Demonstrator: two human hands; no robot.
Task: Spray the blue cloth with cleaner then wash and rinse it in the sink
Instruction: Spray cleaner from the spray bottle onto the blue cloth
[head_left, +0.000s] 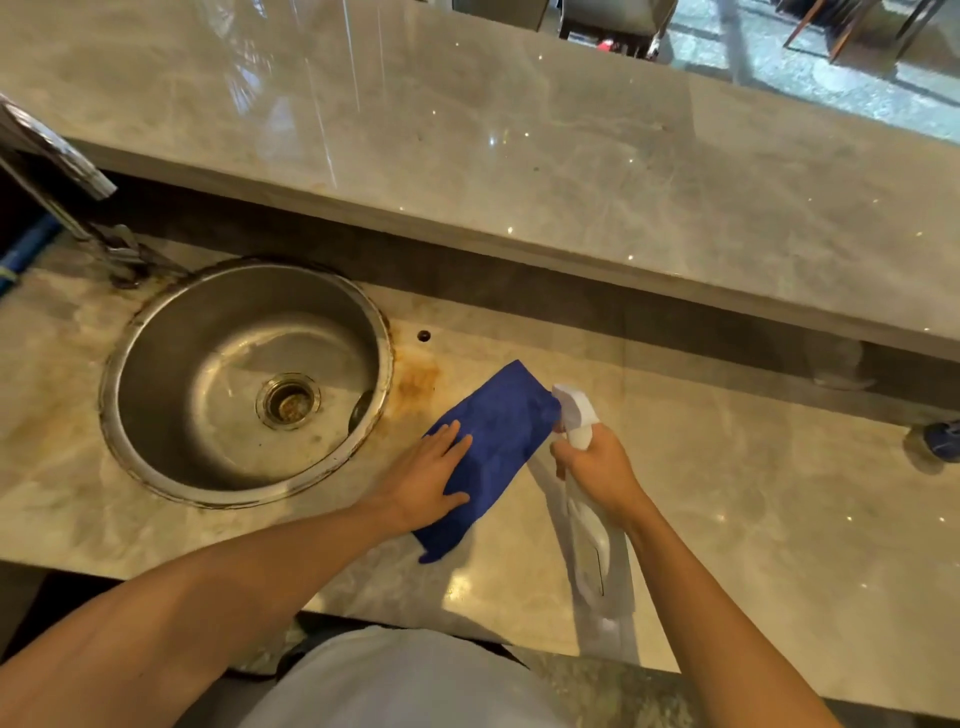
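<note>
The blue cloth (500, 436) lies flat on the marble counter just right of the round steel sink (156, 332). My left hand (431, 475) rests palm down on the cloth's left part, fingers spread. My right hand (597, 470) is wrapped around the neck of a white spray bottle (584, 525). The bottle's nozzle sits at the cloth's right edge and points toward the cloth. The sink looks dry, with an open drain (287, 401) at its bottom.
A chrome tap (67, 208) stands at the sink's far left. A raised marble ledge (519, 156) runs along the back. A small hole (424, 335) and rust stains mark the counter by the sink. A blue-topped object (943, 441) sits at the right edge.
</note>
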